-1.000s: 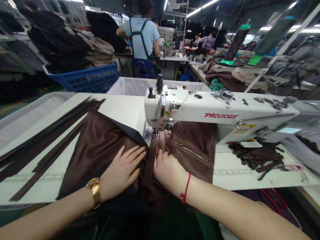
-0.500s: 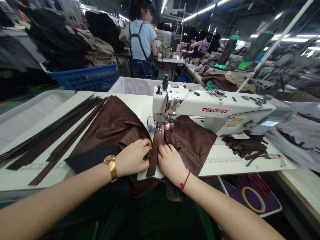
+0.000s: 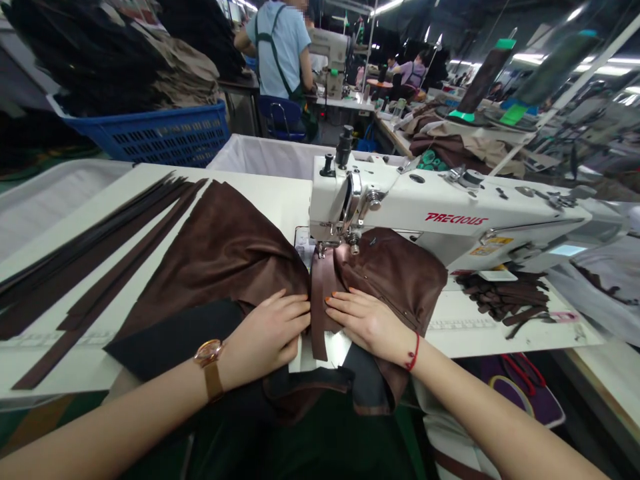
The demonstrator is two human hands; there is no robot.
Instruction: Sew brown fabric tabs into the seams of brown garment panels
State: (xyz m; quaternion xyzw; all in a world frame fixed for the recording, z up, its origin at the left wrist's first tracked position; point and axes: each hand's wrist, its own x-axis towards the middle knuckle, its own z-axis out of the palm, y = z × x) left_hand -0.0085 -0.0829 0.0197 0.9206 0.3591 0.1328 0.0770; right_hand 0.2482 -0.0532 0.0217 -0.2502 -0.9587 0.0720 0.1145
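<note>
My left hand (image 3: 267,333) lies on the brown leather-like fabric piece (image 3: 235,243), its fingers stretched toward a narrow brown strip (image 3: 320,320). Opposite it, my right hand (image 3: 373,321) rests flat on the right part of the brown fabric, fingertips beside the strip. The strip's far end runs under the presser foot (image 3: 321,249) of a white sewing machine (image 3: 385,197); its near end lies loose over the bright machine plate. Dark lining (image 3: 175,340) shows on the underside of the fabric, which hangs over the table's front edge.
Long brown and black strips (image 3: 100,257) lie on the table's left. A bundle of short brown strips (image 3: 503,293) sits at the right. Below it, a purple-lined drawer holds a tape roll (image 3: 515,393) and red-handled scissors (image 3: 525,370). A blue basket (image 3: 170,133) and a co-worker (image 3: 283,47) are behind.
My fingers have straightened from a curled grip to lying flat on the fabric. My right hand has moved rightward, off the strip's edge. The camera view has shifted.
</note>
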